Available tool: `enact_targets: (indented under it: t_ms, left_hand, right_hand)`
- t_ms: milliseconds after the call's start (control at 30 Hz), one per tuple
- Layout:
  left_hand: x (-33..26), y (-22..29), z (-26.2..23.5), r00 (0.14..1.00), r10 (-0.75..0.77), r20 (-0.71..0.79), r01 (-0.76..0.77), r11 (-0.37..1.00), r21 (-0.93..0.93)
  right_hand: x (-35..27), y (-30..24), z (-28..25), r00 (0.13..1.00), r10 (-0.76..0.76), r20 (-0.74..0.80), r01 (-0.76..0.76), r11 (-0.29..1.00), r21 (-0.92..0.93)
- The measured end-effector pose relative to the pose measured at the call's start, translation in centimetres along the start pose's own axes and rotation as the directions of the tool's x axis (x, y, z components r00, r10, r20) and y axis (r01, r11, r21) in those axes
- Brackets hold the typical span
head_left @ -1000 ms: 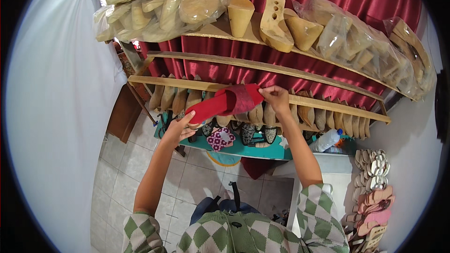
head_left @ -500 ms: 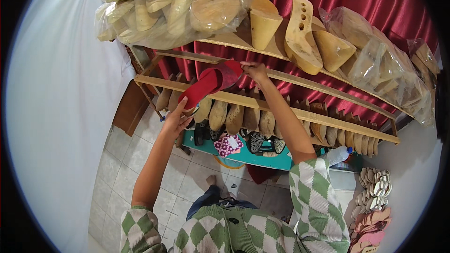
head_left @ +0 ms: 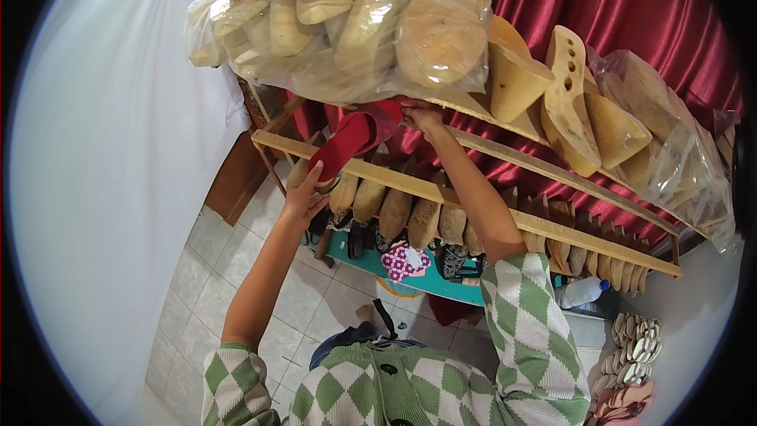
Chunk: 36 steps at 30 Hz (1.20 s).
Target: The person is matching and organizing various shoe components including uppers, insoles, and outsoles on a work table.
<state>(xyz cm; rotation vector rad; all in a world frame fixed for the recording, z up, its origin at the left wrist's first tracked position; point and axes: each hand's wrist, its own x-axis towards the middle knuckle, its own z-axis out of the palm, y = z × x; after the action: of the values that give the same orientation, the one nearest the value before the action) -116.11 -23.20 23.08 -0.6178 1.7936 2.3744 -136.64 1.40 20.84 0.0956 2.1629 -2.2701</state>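
Note:
A red slide sandal [head_left: 347, 142] is held up between my two hands, tilted, over the left part of a wooden rack. My left hand [head_left: 300, 196] grips the near end of its sole, thumb on top and fingers beneath. At the far end, my right hand [head_left: 422, 117] pinches the sandal by its tip, next to the wide strap. Below it, wooden shoe lasts [head_left: 394, 209] hang in a row along the rack's front rail [head_left: 465, 197].
Plastic bags of wooden shapes [head_left: 339, 39] and loose wooden lasts [head_left: 568, 102] sit on the upper shelf, before a red curtain [head_left: 646, 8]. A teal table [head_left: 441, 287] below carries shoes and a patterned pink cloth [head_left: 404, 263]. A water bottle [head_left: 579, 293] lies at right, near stacked soles [head_left: 635, 343].
The view has shifted, so the shelf and rack appear lower and farther right. Both hands keep hold of the sandal, which stays at about the same spot in the picture.

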Motion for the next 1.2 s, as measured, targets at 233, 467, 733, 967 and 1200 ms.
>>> enact_targets:
  t_ms: [233,467,733,967,1200]
  left_hand:
    - [2.9,1.2,0.3,0.999,-0.028,0.024,0.027,0.999,0.028]
    - [4.4,2.4,-1.9,0.990,-0.144,-0.001,0.144,0.987,-0.071]
    - [5.7,1.7,-2.7,0.998,-0.054,-0.020,0.054,0.999,-0.008]
    - [8.0,4.5,-3.7,1.000,-0.026,0.002,0.026,0.999,0.033]
    - [9.7,4.5,-4.5,0.992,-0.050,-0.113,0.054,0.998,0.031]
  right_hand:
    - [10.6,4.1,-1.1,0.998,-0.064,0.028,0.065,0.998,-0.026]
    - [12.0,5.1,1.6,0.991,-0.099,0.091,0.109,0.988,-0.110]
    - [10.1,3.7,4.1,0.968,-0.219,0.125,0.239,0.954,-0.181]
    - [9.1,2.0,5.1,0.943,-0.308,0.128,0.330,0.914,-0.237]
    - [9.2,1.3,5.7,0.920,-0.366,0.139,0.391,0.870,-0.300]
